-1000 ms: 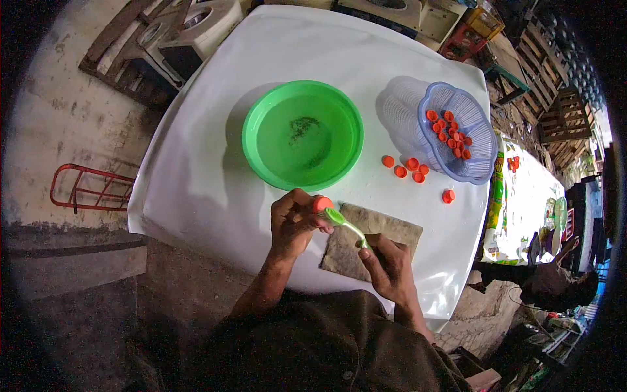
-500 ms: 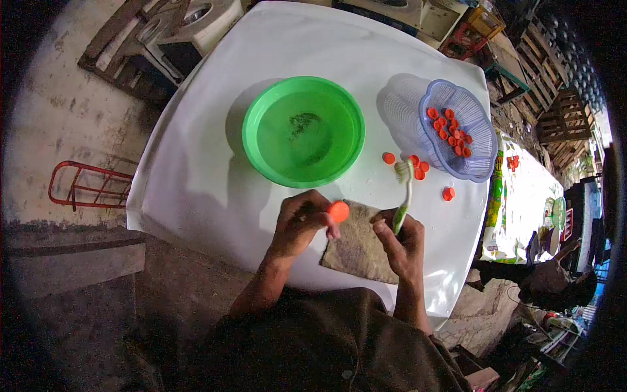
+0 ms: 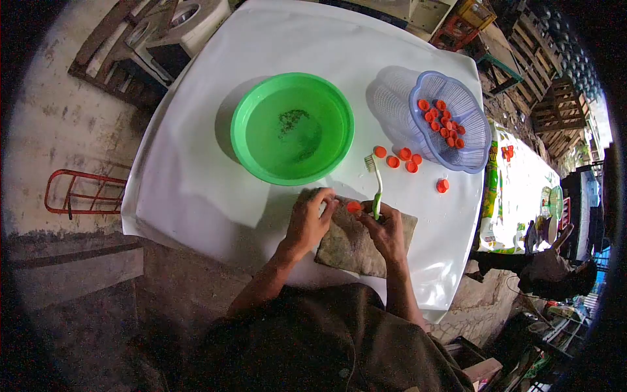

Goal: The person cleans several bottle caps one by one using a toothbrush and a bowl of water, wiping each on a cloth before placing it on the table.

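My right hand [image 3: 386,233] is closed around a green and white toothbrush [image 3: 378,186], its bristles pointing up and away from me. A red bottle cap [image 3: 353,206] sits at the right thumb and fingertips, above a worn brownish cloth [image 3: 349,245]. My left hand [image 3: 309,220] is just left of that cap, fingers curved and apart, with nothing visible in them. Beyond the hands stands a green basin [image 3: 239,140] of water with dark specks in it. Several loose red caps [image 3: 392,162] lie on the table to the right of the basin.
A blue-purple plastic basket [image 3: 475,140] holding several red caps stands at the right of the white-covered table [image 3: 196,130]. A red metal frame [image 3: 85,175] is by the left wall. Wooden pallets [image 3: 558,108] and crates [image 3: 460,29] are at the far right.
The red cap has gone from my left hand to the fingertips of my right hand. My right hand and the toothbrush have moved left and lower. The view has shifted slightly.
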A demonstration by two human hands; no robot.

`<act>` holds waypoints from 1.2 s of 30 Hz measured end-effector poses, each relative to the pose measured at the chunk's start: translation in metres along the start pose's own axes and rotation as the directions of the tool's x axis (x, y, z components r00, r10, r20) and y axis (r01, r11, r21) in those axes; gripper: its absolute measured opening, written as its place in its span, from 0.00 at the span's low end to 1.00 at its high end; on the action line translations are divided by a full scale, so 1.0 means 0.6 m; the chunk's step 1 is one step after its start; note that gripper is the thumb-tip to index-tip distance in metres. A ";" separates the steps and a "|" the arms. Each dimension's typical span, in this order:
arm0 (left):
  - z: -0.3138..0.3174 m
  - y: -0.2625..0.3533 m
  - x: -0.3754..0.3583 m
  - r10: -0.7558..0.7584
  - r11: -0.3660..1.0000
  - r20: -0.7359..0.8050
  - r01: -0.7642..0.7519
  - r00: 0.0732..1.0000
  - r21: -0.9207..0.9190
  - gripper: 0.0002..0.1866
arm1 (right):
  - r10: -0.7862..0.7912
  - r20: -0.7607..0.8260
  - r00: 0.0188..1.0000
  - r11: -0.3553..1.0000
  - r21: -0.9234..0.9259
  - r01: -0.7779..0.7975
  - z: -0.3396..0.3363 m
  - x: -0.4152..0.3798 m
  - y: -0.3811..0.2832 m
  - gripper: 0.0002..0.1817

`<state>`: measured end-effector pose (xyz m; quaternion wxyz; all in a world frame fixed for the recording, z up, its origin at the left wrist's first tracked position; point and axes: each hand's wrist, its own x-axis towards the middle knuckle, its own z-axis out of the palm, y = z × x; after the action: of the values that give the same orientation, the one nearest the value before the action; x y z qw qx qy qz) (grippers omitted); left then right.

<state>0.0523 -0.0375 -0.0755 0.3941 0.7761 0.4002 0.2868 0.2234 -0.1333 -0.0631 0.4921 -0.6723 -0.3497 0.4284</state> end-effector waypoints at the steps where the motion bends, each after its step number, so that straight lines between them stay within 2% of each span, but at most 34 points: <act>1: 0.017 -0.001 0.000 -0.093 0.992 -0.063 0.088 0.994 -0.087 0.13 | 0.071 0.079 0.994 0.997 -0.018 -0.070 -0.007 0.001 0.006 0.15; 4: 0.009 0.007 0.008 0.139 0.954 -0.070 -0.114 0.988 0.276 0.13 | -0.114 0.058 0.992 0.980 -0.157 0.122 0.002 0.005 0.035 0.18; 5: 0.009 0.006 0.007 0.113 0.956 -0.032 -0.100 0.993 0.275 0.13 | -0.081 0.065 0.995 0.993 -0.081 0.086 -0.001 0.001 0.034 0.18; 8: 0.015 -0.015 0.012 0.107 0.991 0.008 -0.107 0.994 0.082 0.11 | 0.067 0.045 0.997 0.993 -0.103 -0.062 0.005 0.003 0.005 0.12; 9: 0.009 -0.005 0.014 -0.004 0.999 0.075 0.007 0.997 -0.046 0.10 | 0.057 0.053 0.997 0.992 -0.112 -0.051 0.006 0.001 -0.004 0.12; 11: -0.008 0.023 0.015 -0.196 0.928 0.244 0.260 0.950 -0.268 0.08 | 0.040 0.074 0.996 0.991 -0.129 -0.030 0.007 -0.002 -0.016 0.13; 14: 0.013 0.002 0.001 -0.179 0.860 0.186 0.246 0.966 -0.448 0.08 | -0.005 0.114 0.993 0.981 -0.192 0.027 -0.002 0.002 -0.002 0.12; 17: 0.016 0.002 -0.001 -0.192 0.783 0.185 0.264 0.964 -0.562 0.09 | 0.053 0.110 0.992 0.998 -0.037 -0.049 0.001 -0.004 -0.003 0.12; 23: 0.019 0.020 0.000 -0.097 0.733 0.140 0.166 0.985 -0.660 0.11 | 0.045 0.112 0.993 0.990 -0.139 -0.029 -0.007 -0.009 -0.017 0.11; 26: 0.019 0.022 0.000 -0.088 0.722 0.152 0.168 0.985 -0.671 0.11 | -0.015 0.095 0.995 0.992 -0.125 0.027 -0.011 -0.008 0.020 0.11; 29: 0.026 0.019 -0.001 -0.054 0.704 0.112 0.117 0.992 -0.700 0.10 | 0.059 0.065 0.996 0.991 -0.128 -0.050 -0.003 -0.010 0.002 0.12; 32: 0.025 0.023 0.000 -0.026 0.737 0.119 0.100 0.993 -0.668 0.11 | 0.098 0.035 0.995 0.994 -0.055 -0.096 0.001 -0.012 -0.011 0.12; 35: 0.029 0.015 0.001 -0.001 0.766 0.104 0.067 0.995 -0.639 0.12 | 0.075 0.072 0.995 0.997 -0.030 -0.073 0.000 -0.013 -0.020 0.12; 36: 0.027 0.017 0.000 -0.033 0.741 0.128 0.110 0.991 -0.662 0.12 | 0.066 0.061 0.996 0.998 -0.029 -0.064 0.000 -0.014 -0.016 0.12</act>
<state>0.0689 -0.0474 -0.0756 0.6772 0.5820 0.2787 0.3535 0.2199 -0.1383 -0.0521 0.4577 -0.6764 -0.3486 0.4599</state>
